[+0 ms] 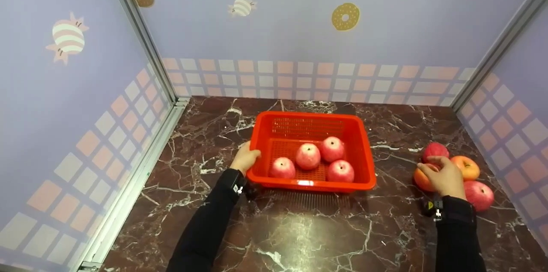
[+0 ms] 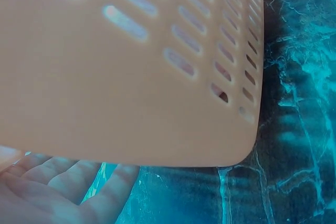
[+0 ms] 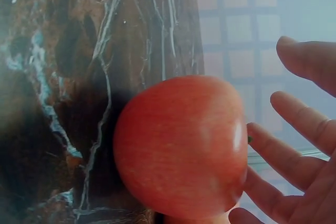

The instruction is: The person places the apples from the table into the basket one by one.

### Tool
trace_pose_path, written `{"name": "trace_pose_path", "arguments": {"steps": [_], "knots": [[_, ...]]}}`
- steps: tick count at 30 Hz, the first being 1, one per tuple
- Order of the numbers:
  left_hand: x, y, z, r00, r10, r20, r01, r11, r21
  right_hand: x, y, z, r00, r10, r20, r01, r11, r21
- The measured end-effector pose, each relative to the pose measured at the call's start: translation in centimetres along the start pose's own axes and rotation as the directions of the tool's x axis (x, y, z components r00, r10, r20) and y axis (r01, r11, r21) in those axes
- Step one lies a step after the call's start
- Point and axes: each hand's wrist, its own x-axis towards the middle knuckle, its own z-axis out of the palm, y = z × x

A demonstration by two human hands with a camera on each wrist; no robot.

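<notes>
My left hand (image 1: 245,159) holds the left side of a red plastic basket (image 1: 367,158), thumb over the rim. In the left wrist view its fingers (image 2: 65,179) lie along the slotted basket wall (image 2: 121,98). Several pinkish-red apples (image 1: 308,157) sit inside the basket. To the right, my right hand (image 1: 448,178) is over an orange-red apple (image 1: 421,178). The right wrist view shows that apple (image 3: 181,148) beside spread fingers (image 3: 286,158), with the thumb apart from it.
Around my right hand are a red apple (image 1: 436,151) behind, an orange apple (image 1: 464,168) to the right and a pinkish-red apple (image 1: 479,196) nearer me. Patterned panels (image 1: 299,28) enclose the dark marbled tabletop (image 1: 325,233) at the back and both sides.
</notes>
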Motion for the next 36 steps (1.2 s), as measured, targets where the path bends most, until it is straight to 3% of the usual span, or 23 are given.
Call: {"name": "trace_pose_path", "arguments": {"steps": [10,27,36], "knots": [[-0.2,0.1,0.1,1.0,-0.013,0.014,0.013,1.0,-0.024,0.3,1.2,0.9,0.998,-0.036,-0.058,0.035,0.999,-0.017],[-0.3,0.3,0.1,1.0,-0.022,0.005,0.022,1.0,-0.019,0.9,2.8,2.2,0.999,-0.025,-0.028,0.023,0.996,-0.088],[-0.2,0.2,0.0,1.0,-0.013,0.015,0.013,0.999,-0.031,0.9,2.5,2.4,0.999,0.011,-0.033,-0.015,0.992,-0.125]]}}
